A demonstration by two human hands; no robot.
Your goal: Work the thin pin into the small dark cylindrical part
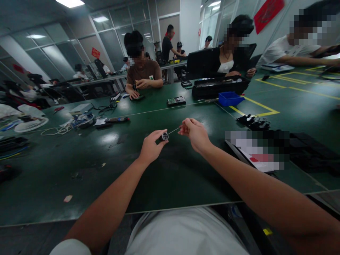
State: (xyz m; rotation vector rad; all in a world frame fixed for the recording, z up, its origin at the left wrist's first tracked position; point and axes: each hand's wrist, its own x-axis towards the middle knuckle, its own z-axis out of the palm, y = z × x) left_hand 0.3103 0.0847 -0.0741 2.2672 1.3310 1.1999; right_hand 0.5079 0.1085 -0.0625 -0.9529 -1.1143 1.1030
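Note:
Near the middle of the view, my left hand (153, 146) grips a small dark cylindrical part (164, 136) between thumb and fingers, its round, light-rimmed end facing me. To its right, my right hand (196, 134) is closed in a pinch on a thin metal rod (174, 131). The rod slants down to the left, its far end at or beside the cylindrical part; whether it touches is too small to tell. Both hands are above the green table (170, 184).
A blue bin (230, 99) and a black case (220, 86) stand beyond my right hand, with papers (252, 152) nearer. A circuit board (176, 101) lies ahead. Tools (117, 120) and cables (57, 130) lie left. A person (143, 71) works across the table.

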